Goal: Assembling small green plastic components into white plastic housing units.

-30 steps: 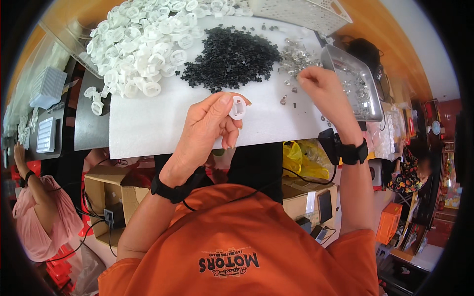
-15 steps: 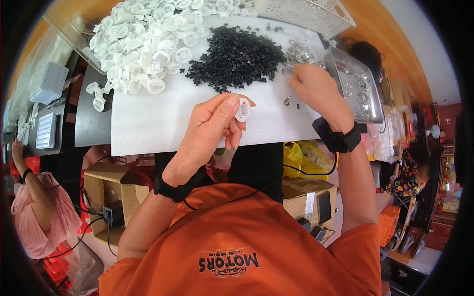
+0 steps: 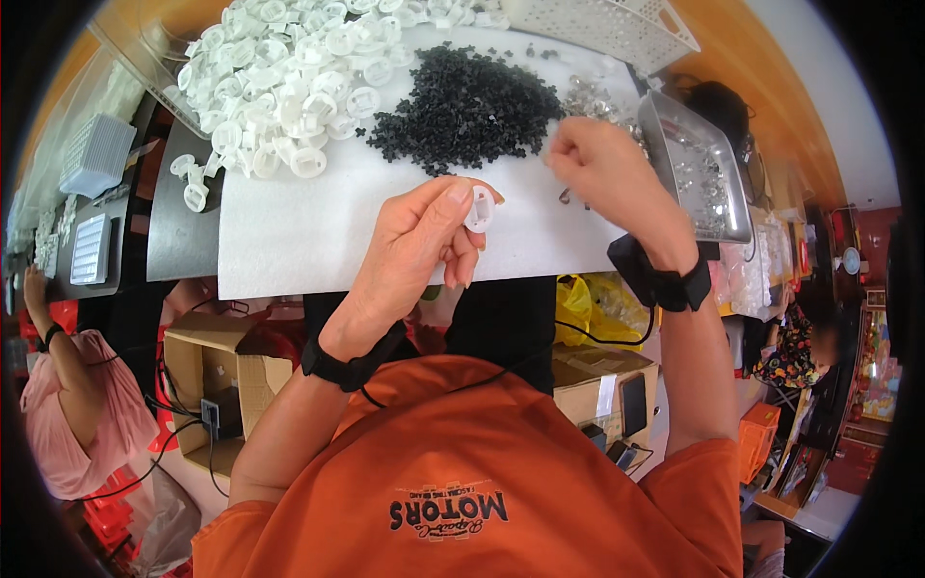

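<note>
White mat (image 3: 318,236) below. Left hand (image 3: 412,229) pinches oval white disc (image 3: 478,222), long axis fore-and-aft, near-left of right hand (image 3: 609,171). Right fingers bunched; cannot tell whether holding anything.

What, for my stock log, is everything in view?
Sheet: one, white, on table
Plastic pieces: many, white, upper left
Small parts: many, black, sheet's middle
Metal bits: many, silver, beyond right hand
Tray: one, silver, beside sheet
Basket: one, white, top right
Boxes: at least two, brown, below table
Bag: one, yellow, below table
Crate: one, orange, lower right
Other people: two, pink and patterned, either side
Clutter: uncounted, mixed colours, edges
Shirt: one, orange, worn
Wristbands: two, black, on wrists
Left hand: one, pinching white piece
Right hand: one, above sheet, contents unclear
</note>
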Demonstrator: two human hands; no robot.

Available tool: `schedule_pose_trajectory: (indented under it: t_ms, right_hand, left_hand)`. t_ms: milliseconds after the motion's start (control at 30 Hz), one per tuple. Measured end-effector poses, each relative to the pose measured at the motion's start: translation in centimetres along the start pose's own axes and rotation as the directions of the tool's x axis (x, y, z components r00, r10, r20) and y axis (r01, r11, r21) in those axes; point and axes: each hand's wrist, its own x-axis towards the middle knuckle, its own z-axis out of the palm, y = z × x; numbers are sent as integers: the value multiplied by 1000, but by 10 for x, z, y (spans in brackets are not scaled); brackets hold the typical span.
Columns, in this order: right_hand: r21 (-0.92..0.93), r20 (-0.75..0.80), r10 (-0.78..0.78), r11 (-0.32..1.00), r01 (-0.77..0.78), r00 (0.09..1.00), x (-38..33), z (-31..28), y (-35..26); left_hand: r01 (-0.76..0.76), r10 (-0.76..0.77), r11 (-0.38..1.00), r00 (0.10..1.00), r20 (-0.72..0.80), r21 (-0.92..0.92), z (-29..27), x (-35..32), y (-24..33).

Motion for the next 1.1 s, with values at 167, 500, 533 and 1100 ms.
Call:
schedule_pose_trajectory:
  t_ms: [167, 500, 533, 1100]
  right_hand:
    - [42, 5, -306, 951, 305, 952, -12, 18, -12]
    - [-30, -8, -221, 975, 221, 975, -38, 22, -28]
    - [-29, -25, -209, 978, 208, 978, -39, 23, -28]
    - [387, -133, -137, 905, 178, 982, -38, 15, -43]
  left_hand:
    - [-4, 4, 1000, 1000, -1, 3, 0, 0, 0]
    - [-19, 19, 1000, 1000, -6, -25, 0, -2, -1]
    - [-28, 28, 999, 1000, 0, -28, 0, -2, 0]
    - [-42, 35, 996, 995, -91, -84, 1, 1, -2]
